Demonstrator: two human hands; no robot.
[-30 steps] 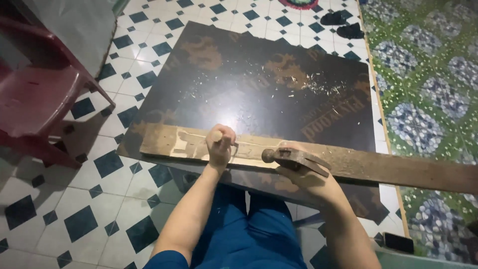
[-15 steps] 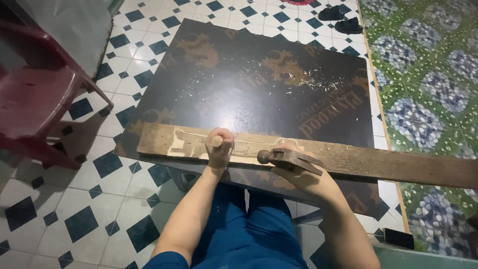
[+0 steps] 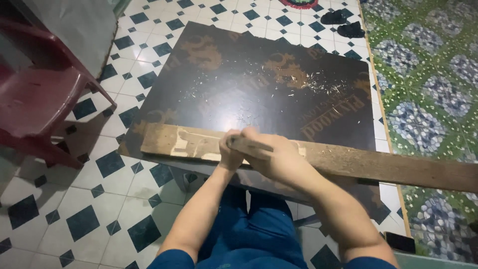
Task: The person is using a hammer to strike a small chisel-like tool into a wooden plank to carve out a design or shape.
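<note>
Both hands meet over a long wooden plank (image 3: 348, 162) lying across a dark plywood sheet (image 3: 239, 84).

The left hand (image 3: 230, 152) curls closed on the plank's top, touching the right hand (image 3: 271, 154), which is wrapped shut around a slim tool handle (image 3: 249, 143) pointing left; forearms reach forward from blue-clad knees. Wood shavings (image 3: 318, 87) speckle the sheet, which rests on a white-and-blue tiled floor (image 3: 99, 199), a red plastic chair (image 3: 40, 94) at left.

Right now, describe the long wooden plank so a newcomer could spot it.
Find the dark brown plywood sheet on the tiled floor. Along its near edge lies the long pale wooden plank, under both hands, left hand and right hand. It alone is light, narrow, overhanging rightward.
</note>
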